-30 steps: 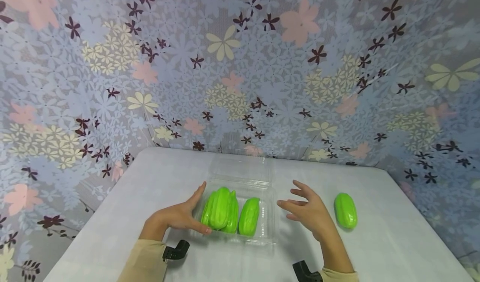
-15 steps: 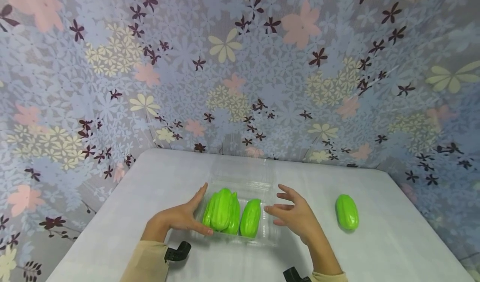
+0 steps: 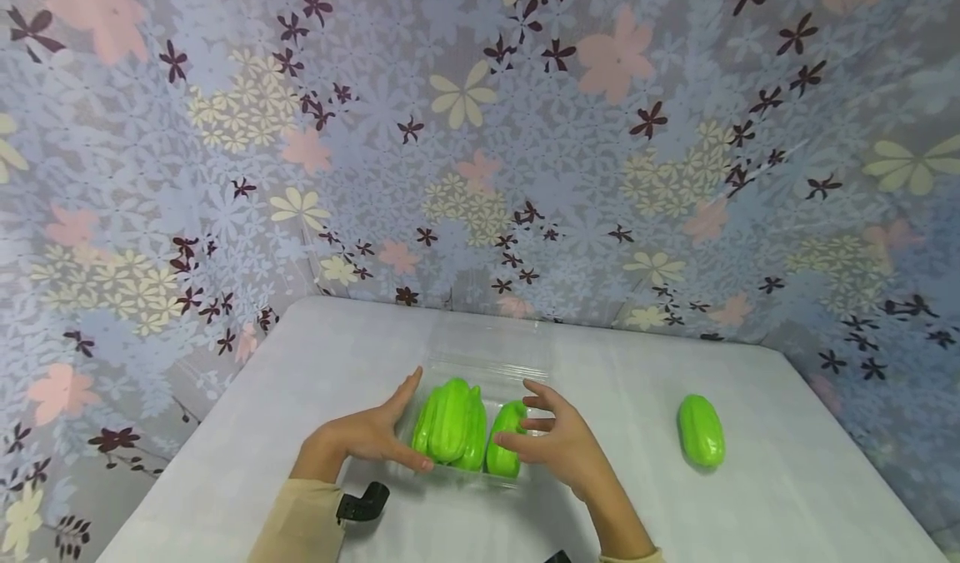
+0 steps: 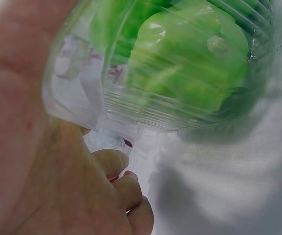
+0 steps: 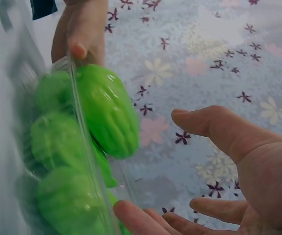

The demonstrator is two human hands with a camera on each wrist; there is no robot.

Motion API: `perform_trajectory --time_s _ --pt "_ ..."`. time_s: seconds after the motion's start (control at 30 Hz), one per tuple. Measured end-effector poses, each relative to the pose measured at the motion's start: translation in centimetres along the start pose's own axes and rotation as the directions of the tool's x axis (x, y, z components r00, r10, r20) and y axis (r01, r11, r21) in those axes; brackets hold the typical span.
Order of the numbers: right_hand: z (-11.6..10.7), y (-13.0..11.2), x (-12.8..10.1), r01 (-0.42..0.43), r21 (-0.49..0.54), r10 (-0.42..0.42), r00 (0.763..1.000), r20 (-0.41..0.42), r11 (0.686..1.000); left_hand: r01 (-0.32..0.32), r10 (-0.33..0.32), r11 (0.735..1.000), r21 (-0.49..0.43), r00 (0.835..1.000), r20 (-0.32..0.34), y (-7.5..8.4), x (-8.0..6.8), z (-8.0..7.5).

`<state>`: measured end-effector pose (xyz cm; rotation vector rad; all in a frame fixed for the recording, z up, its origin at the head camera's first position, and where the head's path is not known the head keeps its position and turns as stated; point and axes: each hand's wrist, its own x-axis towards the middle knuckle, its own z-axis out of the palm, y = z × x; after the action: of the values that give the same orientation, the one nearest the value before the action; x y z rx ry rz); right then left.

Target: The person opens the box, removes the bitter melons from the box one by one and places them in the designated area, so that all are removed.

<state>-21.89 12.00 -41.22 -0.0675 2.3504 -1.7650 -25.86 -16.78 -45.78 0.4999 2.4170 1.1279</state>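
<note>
The left hand (image 3: 360, 438) is pressing relaxed fingers against the left wall of a clear ribbed plastic clamshell box (image 3: 480, 363), while the right hand (image 3: 558, 442), fingers loosely spread and gripping nothing, is hovering at its right side. Between them, glossy ridged green plastic gourds (image 3: 457, 421) are sitting inside; another green gourd (image 3: 701, 430) is lying well right of the right hand.

White table (image 3: 315, 363) as ref: lone green veg (image 3: 701, 430) on its right part; floral backdrop (image 3: 480, 130) behind/around it; black clip (image 3: 363, 501) at near-left edge.

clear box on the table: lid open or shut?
Open. The clear box has its lid folded back flat on the table behind it, and the green fruits inside lie uncovered.
</note>
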Motion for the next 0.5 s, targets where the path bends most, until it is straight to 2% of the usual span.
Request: perform_trajectory --time_s 0.27,0.5 --pt "1.5 -0.3 0.7 0.052 -0.13 -0.051 0.999 0.012 0.99 0.002 -0.002 1.0 -0.011 1.0 0.005 0.1 0.2 0.1" --pt "2.8 -0.7 1.4 0.076 -0.144 -0.066 0.995 0.072 0.987 -0.004 0.004 1.0 -0.01 1.0 -0.002 0.0 0.1 0.0"
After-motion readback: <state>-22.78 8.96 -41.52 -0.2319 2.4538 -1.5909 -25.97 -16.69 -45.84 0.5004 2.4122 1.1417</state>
